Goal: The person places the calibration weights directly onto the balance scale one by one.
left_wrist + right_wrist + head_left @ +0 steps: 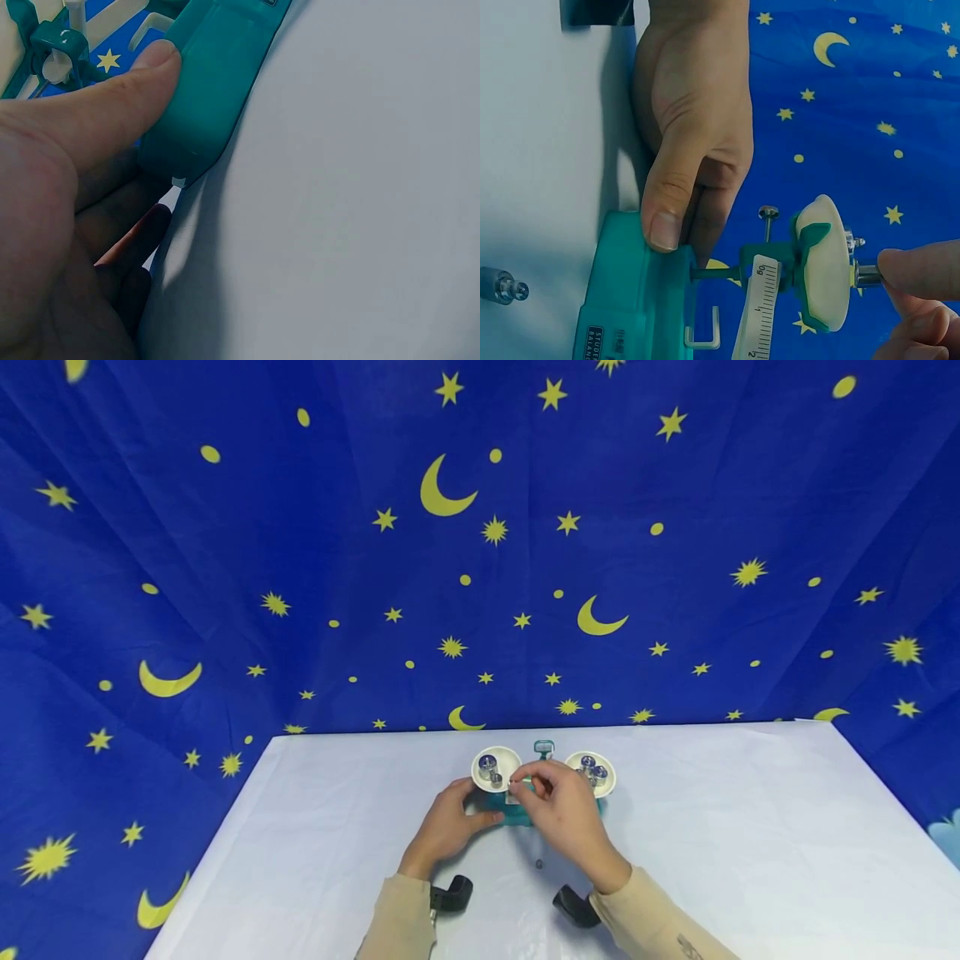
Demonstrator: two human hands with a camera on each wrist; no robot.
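Observation:
A green student balance [517,817] with two white pans stands on the table. My left hand [444,828] grips the left end of its base, with the thumb [154,71] on the green side and the other fingers behind. At the left pan [508,760], my right hand [566,810] pinches a small metal weight [868,276] between thumb and fingertips, right at the pan's surface. A larger weight [487,763] and a small weight [496,779] are in that pan. Several weights [599,772] sit in the right pan [609,786], partly covered by my right hand.
One small loose weight [539,864] stands on the white table [337,843] in front of the balance. Black wrist mounts [453,895] show at both sleeves. Blue cloth [337,560] with yellow moons and stars hangs behind the table.

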